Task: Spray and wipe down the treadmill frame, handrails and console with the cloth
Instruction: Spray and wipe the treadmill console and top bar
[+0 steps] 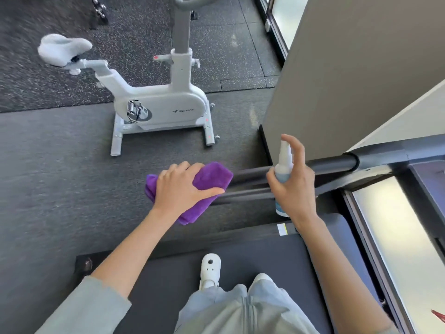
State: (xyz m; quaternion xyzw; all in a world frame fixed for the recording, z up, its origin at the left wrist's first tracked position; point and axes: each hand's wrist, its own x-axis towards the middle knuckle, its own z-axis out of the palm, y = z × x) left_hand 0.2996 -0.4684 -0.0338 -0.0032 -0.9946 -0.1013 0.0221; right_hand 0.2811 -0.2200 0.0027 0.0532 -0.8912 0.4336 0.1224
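Gym floor: dark speckled rubber tiles (134, 32) at the far side, plain grey matting nearer. A white exercise bike (154, 104) stands well apart from the work area. The person stands on the black treadmill belt (252, 256), one white shoe (210, 267) visible on it.

Left hand (179, 189): fingers curled over the top of a folded purple cloth (207, 179), thumb along its lower edge, pressing it onto the end of the dark handrail (330, 162). The cloth wraps over the rail end and hangs a little below the hand.

Right hand (295, 186): closed round the body of a small white spray bottle (283, 165), held upright just beside the rail. The forefinger is raised above the nozzle cap, not visibly pressing (cannot tell whether any spray is leaving).

Handling notes, judged:
- Cloth is soft and limp; it will bunch unless the palm stays flat over the folds. Best held as now, wrapped round the rail so it wipes top and sides together.
- Bottle looks light and smooth plastic, partly filled; grip at mid-body leaves the forefinger free for the pump.
- Rail is rigid and rounded, likely slick once wet.

Console (421, 179) lies to the right, beside the rail's inner end.
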